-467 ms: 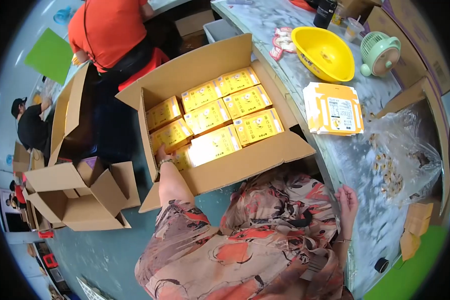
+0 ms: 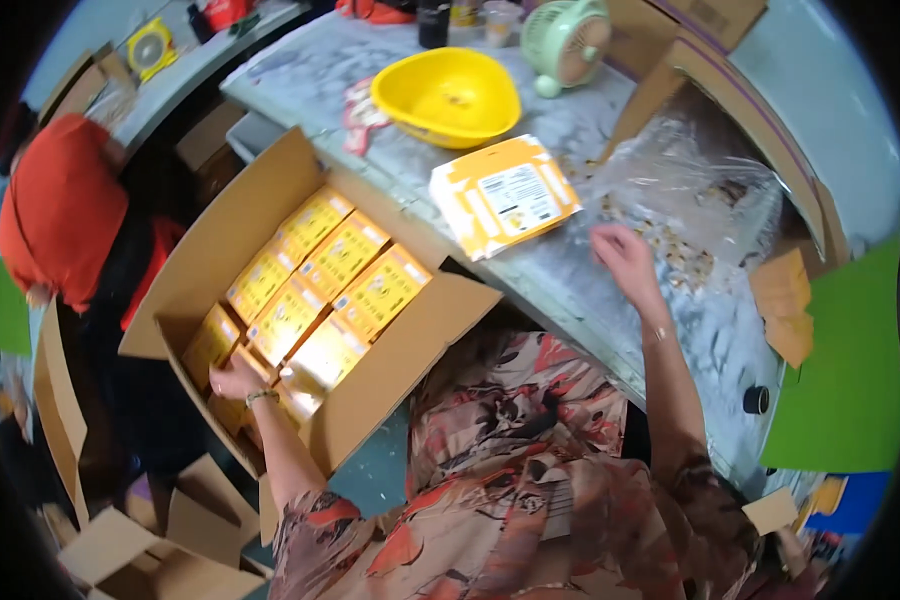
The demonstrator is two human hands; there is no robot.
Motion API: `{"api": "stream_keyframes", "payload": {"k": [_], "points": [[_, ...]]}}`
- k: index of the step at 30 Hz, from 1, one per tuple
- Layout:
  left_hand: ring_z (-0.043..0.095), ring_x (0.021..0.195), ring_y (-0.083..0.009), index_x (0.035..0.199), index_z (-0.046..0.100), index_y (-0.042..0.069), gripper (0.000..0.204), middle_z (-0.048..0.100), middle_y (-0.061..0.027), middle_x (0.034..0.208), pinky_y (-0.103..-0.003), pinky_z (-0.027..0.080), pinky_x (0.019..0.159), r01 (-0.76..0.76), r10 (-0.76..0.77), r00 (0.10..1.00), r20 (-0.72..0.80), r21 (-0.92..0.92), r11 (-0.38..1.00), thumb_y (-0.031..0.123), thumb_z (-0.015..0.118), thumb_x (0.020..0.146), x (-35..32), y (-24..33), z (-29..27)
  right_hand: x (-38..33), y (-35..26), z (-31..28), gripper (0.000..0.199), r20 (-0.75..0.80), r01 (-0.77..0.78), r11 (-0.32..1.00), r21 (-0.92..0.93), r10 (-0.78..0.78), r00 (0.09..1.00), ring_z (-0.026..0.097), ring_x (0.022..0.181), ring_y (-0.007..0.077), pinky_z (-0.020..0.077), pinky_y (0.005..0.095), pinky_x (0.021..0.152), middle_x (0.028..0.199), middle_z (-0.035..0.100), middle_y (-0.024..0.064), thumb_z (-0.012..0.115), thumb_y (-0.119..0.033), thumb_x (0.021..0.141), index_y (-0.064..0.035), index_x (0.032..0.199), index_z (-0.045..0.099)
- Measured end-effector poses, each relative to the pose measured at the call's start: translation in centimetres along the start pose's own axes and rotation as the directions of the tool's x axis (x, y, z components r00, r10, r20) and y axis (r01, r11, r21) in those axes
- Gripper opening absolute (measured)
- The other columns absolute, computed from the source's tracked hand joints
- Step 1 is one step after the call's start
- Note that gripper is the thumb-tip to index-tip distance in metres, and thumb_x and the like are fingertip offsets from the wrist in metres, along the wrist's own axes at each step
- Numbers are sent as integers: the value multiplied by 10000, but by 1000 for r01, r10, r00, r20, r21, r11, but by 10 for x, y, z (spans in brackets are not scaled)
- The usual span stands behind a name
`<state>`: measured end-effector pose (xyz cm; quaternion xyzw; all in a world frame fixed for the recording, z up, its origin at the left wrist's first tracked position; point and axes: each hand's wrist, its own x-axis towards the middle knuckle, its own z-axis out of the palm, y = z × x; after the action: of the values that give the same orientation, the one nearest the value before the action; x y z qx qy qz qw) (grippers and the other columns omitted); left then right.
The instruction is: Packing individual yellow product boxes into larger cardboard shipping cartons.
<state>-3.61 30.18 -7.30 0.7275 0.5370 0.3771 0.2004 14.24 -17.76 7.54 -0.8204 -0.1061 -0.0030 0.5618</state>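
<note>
Left hand (image 2: 238,380), eight o'clock, seems to be settling yellow boxes (image 2: 288,318), grip unclear; right hand (image 2: 627,262), fingers curled closed. Careful alignment seems called for.

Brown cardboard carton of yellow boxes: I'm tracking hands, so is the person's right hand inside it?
No, the right hand is over the blue-grey marbled table, outside the brown cardboard carton.
</note>
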Motion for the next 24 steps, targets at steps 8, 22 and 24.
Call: {"api": "stream_keyframes", "payload": {"k": [8,22,24], "points": [[147,1187,-358,1139,389,26,529,193,-172,1285,-461,164,936,-581,878,335,343,-658,479,296,564,719,-150,247,41,131,17,33,272,82,273,849,-452,-265,961,531,686,194,427,253,622,773,541,118,610,-164,665,-13,883,547],[66,1188,-402,1211,294,63,632,83,-241,1289,-557,129,889,-531,919,269,290,-751,392,294,584,698,-199,265,60,110,-28,13,262,136,213,764,-610,-164,977,547,677,251,426,313,610,763,563,120,640,-155,602,-33,796,513],[62,1199,-377,1215,279,32,618,91,-235,1293,-449,133,941,-379,908,338,249,-847,373,215,581,707,-192,274,39,82,-24,1,248,7,247,954,-171,-249,968,538,661,141,425,250,572,730,558,58,627,-76,630,-32,830,488]]}}
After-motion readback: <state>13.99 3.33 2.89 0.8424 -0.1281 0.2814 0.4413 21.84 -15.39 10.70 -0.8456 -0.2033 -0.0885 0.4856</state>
